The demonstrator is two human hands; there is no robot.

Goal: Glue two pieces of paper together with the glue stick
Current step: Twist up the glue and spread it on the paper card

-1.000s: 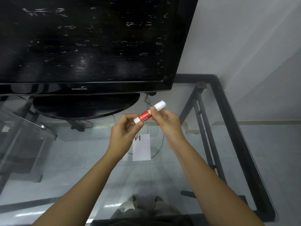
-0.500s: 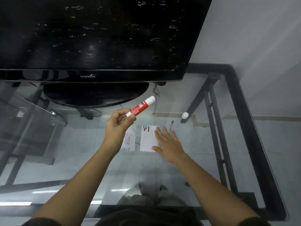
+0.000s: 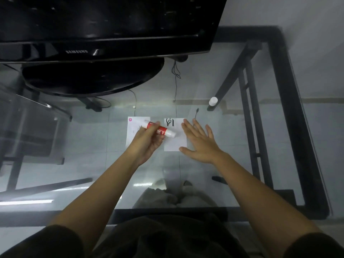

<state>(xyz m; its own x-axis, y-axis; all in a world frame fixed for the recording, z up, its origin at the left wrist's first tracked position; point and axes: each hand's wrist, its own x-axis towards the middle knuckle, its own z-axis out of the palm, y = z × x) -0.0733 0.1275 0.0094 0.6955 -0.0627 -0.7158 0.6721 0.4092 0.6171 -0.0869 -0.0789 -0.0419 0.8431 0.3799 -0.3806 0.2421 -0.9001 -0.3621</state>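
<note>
Two papers [image 3: 138, 131] [image 3: 175, 140]: laid side by side on the glass worktop [image 3: 93, 138].
Left hand [image 3: 147, 140]: fingers clamped on glue stick [image 3: 161, 130], tip pointed toward four o'clock.
Right hand [image 3: 200, 144]: fingers spread flat on right paper.
Cap [image 3: 213, 101]: stood at one o'clock.

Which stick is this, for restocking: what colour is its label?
Red label on the white glue stick, head view.

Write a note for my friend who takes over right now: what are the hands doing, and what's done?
Left hand: grip shut on the uncapped glue stick, its tip aimed at the right paper.
Right hand: open and flat, pressing on that paper's right edge.
Left paper: lies beside it on the glass table, apart.
White cap: stands further back, to the right.
Done: cap off.
Left: spread the glue, lay one paper on the other, press down.
</note>
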